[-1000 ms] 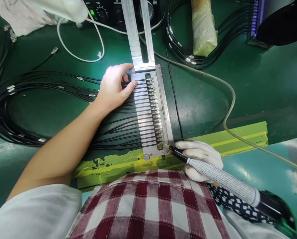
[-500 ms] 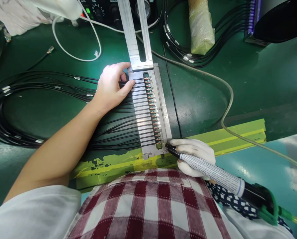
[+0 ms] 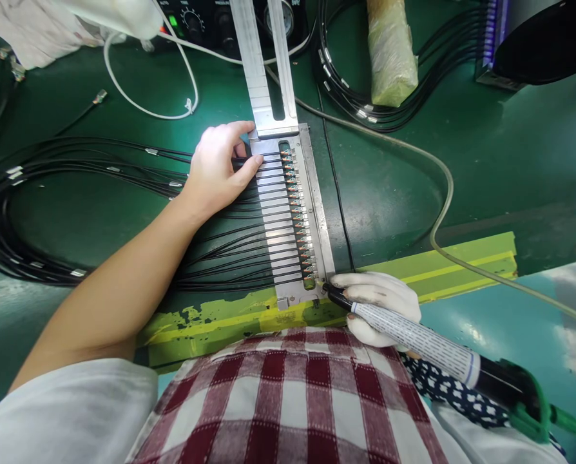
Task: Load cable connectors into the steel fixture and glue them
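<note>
My bare left hand grips the upper left edge of a metal jig, thumb on top by the first black cables and forefinger at the corner. Its other fingers are partly hidden. Those cables lie side by side across the jig, and their small connectors sit in a row along its slot. In my white-gloved right hand is a dispensing syringe with a printed label, a black tip and a green cap at the rear. The tip is at the jig's lower right end, close to the lowest connector.
Coiled black cables lie left. A slotted metal bar joins the jig's far end, before a black controller. A wrapped roll and a pale hose lie right. Yellow-green tape lines the table edge.
The syringe and my right hand have shifted very slightly right and down, the tip staying beside the lower connectors. My left hand keeps its place on the jig. A red light on the controller no longer shows.
</note>
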Available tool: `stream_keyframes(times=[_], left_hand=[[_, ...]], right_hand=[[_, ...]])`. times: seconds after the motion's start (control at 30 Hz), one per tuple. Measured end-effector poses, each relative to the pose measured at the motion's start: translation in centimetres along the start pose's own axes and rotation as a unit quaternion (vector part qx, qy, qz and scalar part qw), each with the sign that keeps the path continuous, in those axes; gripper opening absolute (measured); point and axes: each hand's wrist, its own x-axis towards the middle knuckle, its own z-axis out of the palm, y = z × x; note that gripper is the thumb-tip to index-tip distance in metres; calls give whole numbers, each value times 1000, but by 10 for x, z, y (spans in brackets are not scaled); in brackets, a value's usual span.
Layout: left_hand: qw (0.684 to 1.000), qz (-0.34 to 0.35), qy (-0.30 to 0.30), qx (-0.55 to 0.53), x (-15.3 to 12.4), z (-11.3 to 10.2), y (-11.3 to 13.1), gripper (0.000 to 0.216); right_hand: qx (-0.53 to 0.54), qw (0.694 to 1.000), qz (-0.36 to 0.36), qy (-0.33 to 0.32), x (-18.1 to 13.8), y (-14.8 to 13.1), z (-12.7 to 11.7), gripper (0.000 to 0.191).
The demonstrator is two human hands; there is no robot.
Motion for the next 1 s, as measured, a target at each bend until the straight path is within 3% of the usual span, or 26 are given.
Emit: stream_keyframes(times=[0.63, 1.0], left_hand=[[998, -30, 1, -57, 0, -1, 2, 58], [1000, -18, -4, -22, 0, -1, 0, 51]], right_hand=[[0, 1000, 15, -5, -3, 2, 0, 30], [2, 1000, 21, -18, -3, 3, -2, 32]])
